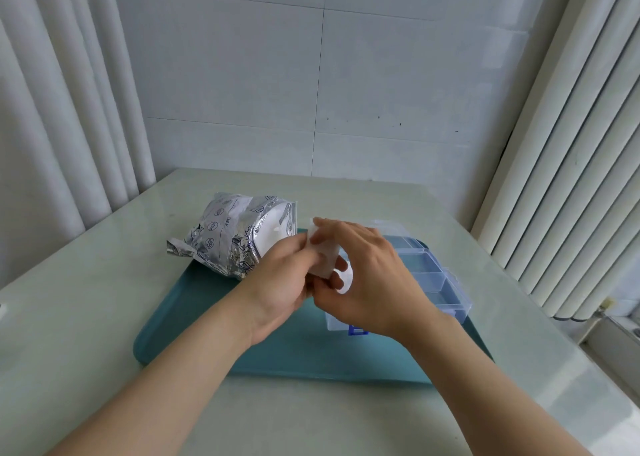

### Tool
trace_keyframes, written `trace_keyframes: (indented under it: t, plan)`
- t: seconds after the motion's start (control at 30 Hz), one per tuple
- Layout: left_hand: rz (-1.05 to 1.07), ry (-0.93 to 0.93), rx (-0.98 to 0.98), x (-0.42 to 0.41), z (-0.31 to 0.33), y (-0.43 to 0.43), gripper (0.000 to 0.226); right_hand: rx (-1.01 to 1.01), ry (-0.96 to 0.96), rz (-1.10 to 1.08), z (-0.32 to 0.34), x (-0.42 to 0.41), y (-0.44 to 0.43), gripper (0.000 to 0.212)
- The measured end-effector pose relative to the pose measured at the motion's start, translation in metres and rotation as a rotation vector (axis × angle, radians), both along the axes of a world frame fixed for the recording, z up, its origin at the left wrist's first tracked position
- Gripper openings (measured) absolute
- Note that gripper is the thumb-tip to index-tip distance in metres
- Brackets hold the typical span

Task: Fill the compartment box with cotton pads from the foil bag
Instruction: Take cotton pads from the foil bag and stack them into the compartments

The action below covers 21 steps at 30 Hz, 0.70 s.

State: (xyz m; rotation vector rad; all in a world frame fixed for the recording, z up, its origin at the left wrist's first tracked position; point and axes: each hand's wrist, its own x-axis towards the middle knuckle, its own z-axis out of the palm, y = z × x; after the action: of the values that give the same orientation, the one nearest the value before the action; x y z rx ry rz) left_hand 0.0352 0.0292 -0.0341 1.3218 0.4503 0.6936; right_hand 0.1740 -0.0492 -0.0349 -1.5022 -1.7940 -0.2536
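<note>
Cotton pads (323, 260): small stack pinched by both left hand (285, 275) and right hand (369, 275), held over the tray (194, 320) between foil bag (232, 237) and compartment box (434, 277). Handling: square the stack, then lower it flat into one compartment.
</note>
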Motion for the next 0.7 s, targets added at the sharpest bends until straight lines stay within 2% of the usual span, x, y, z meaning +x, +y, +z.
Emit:
trace_keyframes:
  t: [0.13, 0.27, 0.37, 0.47, 0.57, 0.7]
  plan:
    - [0.077, 0.077, 0.125, 0.000, -0.002, -0.002, 0.029, -0.109, 0.352, 0.006, 0.007, 0.000, -0.001, 0.054]
    - [0.148, 0.176, 0.308, 0.000, -0.008, 0.001, 0.042, -0.097, 0.571, 0.008, 0.012, 0.008, 0.003, 0.023]
    - [0.215, 0.254, 0.474, 0.003, -0.013, 0.003, 0.043, -0.042, 0.716, -0.015, 0.018, 0.013, 0.001, 0.023]
    - [0.277, 0.410, 0.739, 0.002, -0.019, 0.000, 0.045, -0.025, 0.719, -0.208, 0.018, 0.028, 0.003, 0.023]
    - [0.203, 0.575, 0.980, 0.001, -0.026, -0.004, 0.053, -0.079, 0.611, -0.389, 0.007, 0.048, 0.006, 0.021]
    - [0.089, 0.645, 1.066, 0.003, -0.030, -0.004, 0.052, -0.125, 0.440, -0.468, -0.005, 0.058, 0.008, 0.019]
